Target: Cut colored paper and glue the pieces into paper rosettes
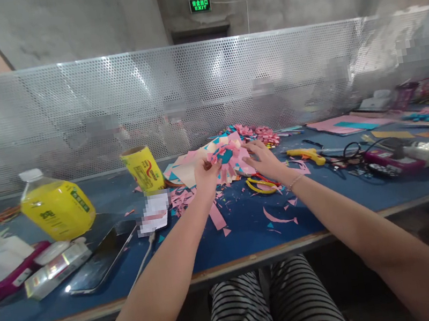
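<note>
A pink paper flower with a teal centre is held above the middle of the bench, in front of the person. The left grip, a bare hand, pinches its left edge between thumb and fingers. The right grip has its fingertips at the pink paper on the other side; whether they clasp it or only steady it cannot be told. The step in hand looks like arranging or adjusting the petals. The next move seems to call for a steady left pinch and light right fingertips, as thin paper would crease easily.

Paper sheets lie just behind and to the left, and a heap of pink paper flowers sits beyond the right grip. Nearer the person, a yellow-handled tool rests among pink scraps, with a yellow glue gun farther right. A yellow container stands to the left, then a bottle of yellow liquid.
</note>
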`<move>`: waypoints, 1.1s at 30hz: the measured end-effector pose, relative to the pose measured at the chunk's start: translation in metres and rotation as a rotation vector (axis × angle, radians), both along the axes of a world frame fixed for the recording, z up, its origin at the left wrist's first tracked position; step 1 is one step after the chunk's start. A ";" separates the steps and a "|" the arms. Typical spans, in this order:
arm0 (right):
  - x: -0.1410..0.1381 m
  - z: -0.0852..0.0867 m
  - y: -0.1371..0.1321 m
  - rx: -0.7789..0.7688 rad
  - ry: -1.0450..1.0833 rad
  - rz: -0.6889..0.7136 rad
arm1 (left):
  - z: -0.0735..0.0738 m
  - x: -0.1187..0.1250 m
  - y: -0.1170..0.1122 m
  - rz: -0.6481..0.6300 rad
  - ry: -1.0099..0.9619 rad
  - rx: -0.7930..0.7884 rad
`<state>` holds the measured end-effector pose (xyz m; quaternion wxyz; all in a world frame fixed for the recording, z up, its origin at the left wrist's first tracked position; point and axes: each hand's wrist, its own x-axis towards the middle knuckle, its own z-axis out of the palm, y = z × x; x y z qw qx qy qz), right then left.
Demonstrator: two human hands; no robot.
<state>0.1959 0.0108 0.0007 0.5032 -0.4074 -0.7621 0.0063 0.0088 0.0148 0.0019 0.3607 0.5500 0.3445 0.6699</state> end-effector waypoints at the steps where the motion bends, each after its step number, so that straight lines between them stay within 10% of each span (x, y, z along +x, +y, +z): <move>1: -0.002 0.000 -0.001 -0.053 0.036 0.038 | 0.000 0.001 0.000 -0.039 -0.062 -0.037; 11: -0.018 -0.003 -0.003 -0.489 0.480 0.376 | 0.002 0.010 -0.007 -0.373 -0.216 -0.214; 33: -0.016 0.008 -0.011 -0.770 0.648 0.475 | 0.003 0.000 -0.002 -0.151 -0.008 -0.145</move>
